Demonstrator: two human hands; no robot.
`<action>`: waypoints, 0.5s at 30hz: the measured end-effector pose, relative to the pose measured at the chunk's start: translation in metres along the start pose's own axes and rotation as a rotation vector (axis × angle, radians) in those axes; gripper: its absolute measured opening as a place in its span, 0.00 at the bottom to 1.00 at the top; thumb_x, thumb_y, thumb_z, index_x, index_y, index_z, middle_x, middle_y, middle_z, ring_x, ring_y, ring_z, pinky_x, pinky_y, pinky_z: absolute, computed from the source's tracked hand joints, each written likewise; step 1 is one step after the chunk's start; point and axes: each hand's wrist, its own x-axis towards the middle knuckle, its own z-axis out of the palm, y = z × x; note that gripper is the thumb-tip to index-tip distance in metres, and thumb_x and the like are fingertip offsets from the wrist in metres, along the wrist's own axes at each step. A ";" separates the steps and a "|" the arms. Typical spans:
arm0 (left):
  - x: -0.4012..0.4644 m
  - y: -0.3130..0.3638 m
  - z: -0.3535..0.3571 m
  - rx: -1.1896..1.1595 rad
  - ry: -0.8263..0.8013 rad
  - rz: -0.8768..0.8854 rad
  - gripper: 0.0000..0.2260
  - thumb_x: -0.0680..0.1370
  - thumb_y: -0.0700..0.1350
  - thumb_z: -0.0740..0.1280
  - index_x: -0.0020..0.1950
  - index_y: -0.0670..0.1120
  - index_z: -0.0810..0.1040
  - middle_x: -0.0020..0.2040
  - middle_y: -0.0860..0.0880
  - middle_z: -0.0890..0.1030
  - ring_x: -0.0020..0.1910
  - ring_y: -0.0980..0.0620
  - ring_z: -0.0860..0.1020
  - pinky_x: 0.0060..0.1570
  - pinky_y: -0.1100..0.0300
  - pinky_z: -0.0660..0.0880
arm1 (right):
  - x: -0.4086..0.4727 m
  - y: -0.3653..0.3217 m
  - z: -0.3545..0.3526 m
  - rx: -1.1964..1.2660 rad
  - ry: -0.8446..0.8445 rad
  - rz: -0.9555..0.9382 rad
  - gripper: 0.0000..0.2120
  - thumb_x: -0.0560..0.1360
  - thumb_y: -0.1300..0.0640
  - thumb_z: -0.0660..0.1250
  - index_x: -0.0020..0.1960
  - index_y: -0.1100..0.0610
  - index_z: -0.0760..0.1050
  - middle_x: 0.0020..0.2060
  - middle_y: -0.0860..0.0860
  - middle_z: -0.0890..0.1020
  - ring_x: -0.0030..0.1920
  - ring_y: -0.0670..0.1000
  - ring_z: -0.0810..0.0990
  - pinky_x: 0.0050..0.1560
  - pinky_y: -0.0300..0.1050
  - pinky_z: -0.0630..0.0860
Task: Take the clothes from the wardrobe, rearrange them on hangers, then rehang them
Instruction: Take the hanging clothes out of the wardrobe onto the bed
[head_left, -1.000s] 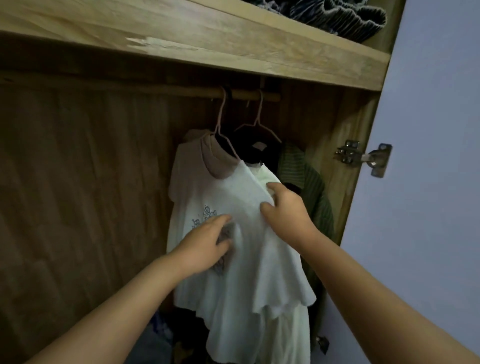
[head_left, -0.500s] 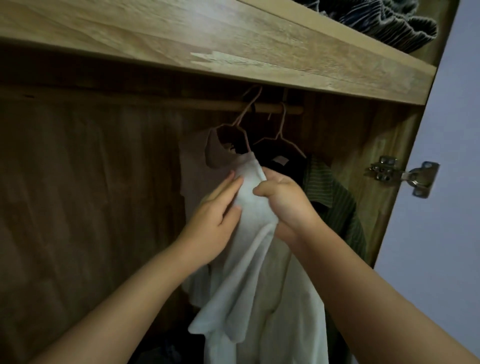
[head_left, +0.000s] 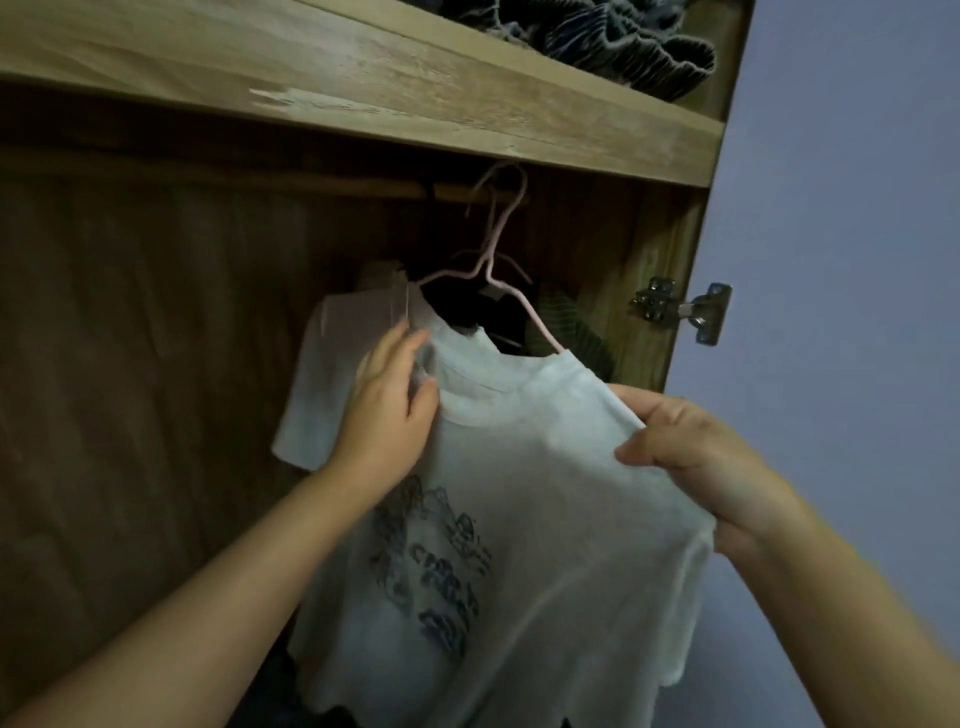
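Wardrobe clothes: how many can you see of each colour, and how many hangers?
White T-shirt with a dark print, held by the left hand and right hand: 1
Pale pinkish top behind it: 1
Black garment: 1
Green striped garment: 1
Dark bundled clothes on the top shelf: 1 heap, pieces uncountable
Pink hangers: at least 2
Total: 7
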 end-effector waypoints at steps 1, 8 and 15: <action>-0.002 0.004 0.005 0.022 0.022 -0.021 0.22 0.80 0.42 0.58 0.74 0.47 0.60 0.76 0.49 0.56 0.74 0.51 0.54 0.67 0.64 0.50 | -0.015 0.000 -0.007 -0.016 -0.008 0.019 0.25 0.70 0.74 0.55 0.55 0.54 0.82 0.51 0.59 0.83 0.49 0.60 0.83 0.42 0.49 0.81; -0.036 0.049 0.047 0.210 -0.007 -0.038 0.14 0.81 0.42 0.54 0.64 0.41 0.73 0.64 0.41 0.75 0.65 0.42 0.70 0.65 0.49 0.61 | -0.132 0.004 -0.054 -0.065 -0.018 0.150 0.24 0.65 0.70 0.58 0.56 0.57 0.80 0.49 0.61 0.83 0.47 0.57 0.84 0.43 0.46 0.80; -0.100 0.118 0.084 0.135 -0.106 0.105 0.12 0.80 0.42 0.60 0.37 0.42 0.71 0.30 0.47 0.72 0.28 0.50 0.67 0.30 0.59 0.58 | -0.247 -0.003 -0.101 -0.310 0.166 0.202 0.16 0.69 0.68 0.63 0.54 0.58 0.81 0.45 0.59 0.84 0.43 0.52 0.83 0.42 0.42 0.79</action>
